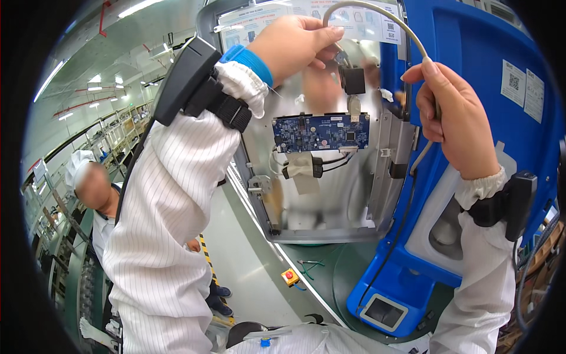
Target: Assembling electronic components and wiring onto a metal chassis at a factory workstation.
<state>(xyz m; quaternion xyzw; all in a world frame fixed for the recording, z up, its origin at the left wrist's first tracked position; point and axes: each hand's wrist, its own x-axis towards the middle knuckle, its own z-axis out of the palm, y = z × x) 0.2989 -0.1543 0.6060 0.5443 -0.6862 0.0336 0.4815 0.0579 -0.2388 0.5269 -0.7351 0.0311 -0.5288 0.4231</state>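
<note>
A beige-grey cable [407, 28] arcs between my two hands above an open metal-backed panel [348, 206]. My left hand [298, 44], with a blue wrist strap [250, 64], pinches one end of it near a connector. Further along, the fingers of my right hand [451, 115] are closed around the same cable, which runs on down beside the panel's hinge side. Below my left hand, a black block [352, 81] sits on a lead plugged into a blue circuit board [321, 134]. Black cables with a taped-down piece [303, 165] lie under the board.
The panel belongs to a blue machine housing [471, 53] with a white container [418, 230] and a small screen [384, 311]. Green-handled pliers [311, 268] and a yellow box with a red button [289, 277] lie below the panel. A person [97, 194] stands at left.
</note>
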